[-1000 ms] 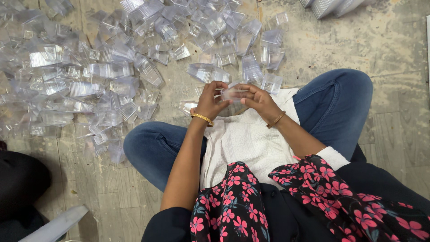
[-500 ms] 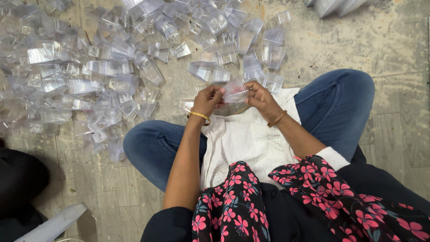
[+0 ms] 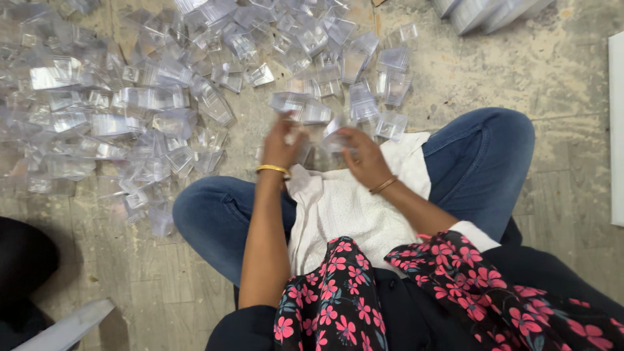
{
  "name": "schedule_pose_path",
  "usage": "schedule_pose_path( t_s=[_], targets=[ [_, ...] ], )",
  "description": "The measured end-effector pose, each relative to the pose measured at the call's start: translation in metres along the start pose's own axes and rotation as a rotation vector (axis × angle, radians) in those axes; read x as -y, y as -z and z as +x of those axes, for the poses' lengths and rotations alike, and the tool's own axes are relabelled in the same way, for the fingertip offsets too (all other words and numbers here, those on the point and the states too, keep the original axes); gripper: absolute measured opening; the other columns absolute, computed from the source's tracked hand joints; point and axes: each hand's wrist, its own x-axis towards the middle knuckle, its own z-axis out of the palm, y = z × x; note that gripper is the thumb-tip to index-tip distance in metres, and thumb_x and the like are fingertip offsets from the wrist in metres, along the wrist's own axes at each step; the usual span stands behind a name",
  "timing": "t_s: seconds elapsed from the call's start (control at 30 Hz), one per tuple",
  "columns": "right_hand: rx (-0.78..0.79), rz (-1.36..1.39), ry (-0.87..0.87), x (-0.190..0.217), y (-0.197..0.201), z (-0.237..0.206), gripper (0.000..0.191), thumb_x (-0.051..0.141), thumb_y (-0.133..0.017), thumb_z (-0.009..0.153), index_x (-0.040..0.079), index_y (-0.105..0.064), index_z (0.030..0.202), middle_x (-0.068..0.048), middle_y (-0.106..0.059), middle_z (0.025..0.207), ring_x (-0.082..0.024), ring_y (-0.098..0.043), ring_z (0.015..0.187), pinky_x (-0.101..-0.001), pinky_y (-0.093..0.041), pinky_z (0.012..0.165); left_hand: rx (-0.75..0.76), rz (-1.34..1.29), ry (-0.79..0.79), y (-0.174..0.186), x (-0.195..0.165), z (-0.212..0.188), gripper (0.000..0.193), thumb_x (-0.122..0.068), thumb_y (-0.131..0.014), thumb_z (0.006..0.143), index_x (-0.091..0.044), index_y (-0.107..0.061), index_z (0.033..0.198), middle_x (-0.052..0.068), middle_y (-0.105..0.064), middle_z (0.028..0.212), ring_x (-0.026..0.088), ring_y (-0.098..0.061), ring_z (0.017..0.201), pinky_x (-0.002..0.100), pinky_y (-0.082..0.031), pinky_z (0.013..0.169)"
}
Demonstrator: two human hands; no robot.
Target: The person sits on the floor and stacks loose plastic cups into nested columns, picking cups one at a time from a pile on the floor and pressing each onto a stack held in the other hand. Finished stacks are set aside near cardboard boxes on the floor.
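Both the left hand (image 3: 281, 142) and right hand (image 3: 361, 151) pinch a small clear plastic box (image 3: 333, 130) above the white lap cloth (image 3: 344, 208); blurred fingers suggest haste, so it could slip.

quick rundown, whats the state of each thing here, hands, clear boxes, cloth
left hand: raised over the lap, blurred, grip unclear
right hand: fingers on a small clear box
loose clear boxes: scattered on the floor
white cloth: spread across the lap, creased

Looks like a small packing workshop: worn, stained concrete floor (image 3: 572, 78), heaps of clear plastic boxes (image 3: 156, 97) spread beyond the hands, stacked trays (image 3: 487, 10) farther off.
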Motion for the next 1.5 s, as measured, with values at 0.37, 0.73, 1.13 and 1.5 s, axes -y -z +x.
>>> schedule_pose_path(
  t_s=[0.37,0.73,1.13,1.5],
  targets=[
    [0.005,-0.576,0.399,-0.018,-0.002,0.013,0.037,-0.001,-0.06,0.081,0.012,-0.068,0.115,-0.007,-0.07,0.113,-0.025,-0.06,0.118,-0.0549,-0.035,0.112,0.021,0.345,0.506,-0.004,-0.001,0.017,0.082,-0.033,-0.072,0.087,-0.03,-0.03,0.158,0.028,-0.049,0.138,0.046,-0.06,0.117,0.057,-0.045,0.1],
    [-0.112,-0.751,0.276,-0.047,0.054,0.061,0.025,0.006,-0.07,0.086,0.01,-0.069,0.11,-0.009,-0.063,0.109,-0.029,-0.059,0.105,-0.0457,-0.044,0.089,-0.199,-0.154,0.026,-0.015,-0.008,0.02,0.053,-0.011,-0.066,0.094,-0.012,-0.049,0.144,0.021,-0.061,0.133,0.027,-0.075,0.097,0.034,-0.061,0.082],
    [-0.243,0.125,-0.188,-0.047,0.065,0.056,0.015,0.001,-0.06,0.1,0.007,-0.069,0.111,-0.002,-0.072,0.105,-0.012,-0.067,0.094,-0.0269,-0.054,0.083,0.077,-0.36,0.014,0.01,-0.049,-0.02,0.034,-0.016,-0.063,0.101,-0.008,-0.061,0.134,0.011,-0.072,0.123,0.019,-0.074,0.105,0.031,-0.058,0.086],
    [0.02,0.224,0.083,0.043,0.003,0.041,0.022,0.001,-0.061,0.103,0.006,-0.069,0.123,-0.004,-0.067,0.118,-0.014,-0.068,0.108,-0.0277,-0.057,0.094,0.242,-0.841,0.465,-0.001,-0.052,-0.031,0.041,-0.036,-0.06,0.098,-0.016,-0.061,0.133,0.002,-0.059,0.134,0.014,-0.057,0.123,0.041,-0.063,0.088]
  ],
)
